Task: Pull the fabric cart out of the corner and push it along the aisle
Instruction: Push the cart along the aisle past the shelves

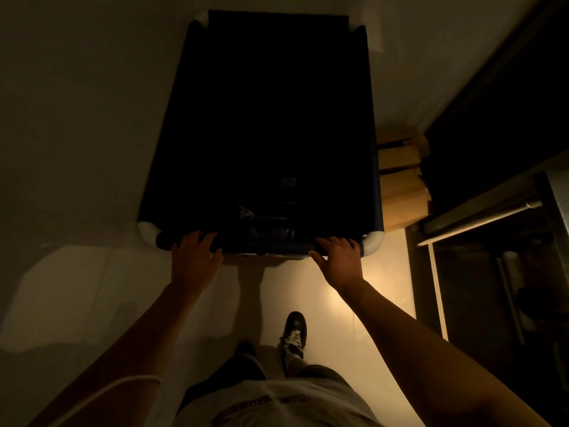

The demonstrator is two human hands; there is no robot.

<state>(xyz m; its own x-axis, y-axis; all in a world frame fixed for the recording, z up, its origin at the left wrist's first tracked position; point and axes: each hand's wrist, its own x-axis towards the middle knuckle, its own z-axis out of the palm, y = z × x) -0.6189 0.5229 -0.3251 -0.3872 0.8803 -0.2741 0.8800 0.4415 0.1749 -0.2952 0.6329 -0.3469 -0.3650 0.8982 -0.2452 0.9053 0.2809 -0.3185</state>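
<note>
The fabric cart (374,167) is a deep bin of dark navy cloth on a white tube frame with rounded white corners. It fills the middle of the dim head view, its inside too dark to read. My left hand (194,252) grips the near rim close to the left corner. My right hand (338,257) rests over the near rim beside the right white corner (374,241), fingers curled on it. Both arms stretch straight forward.
A pale wall (77,118) runs close along the cart's left side and behind it. Stacked cardboard boxes (400,186) sit against the cart's right side. A dark doorway and a metal shelf unit (492,241) stand at the right. Lit floor (323,291) lies under my feet.
</note>
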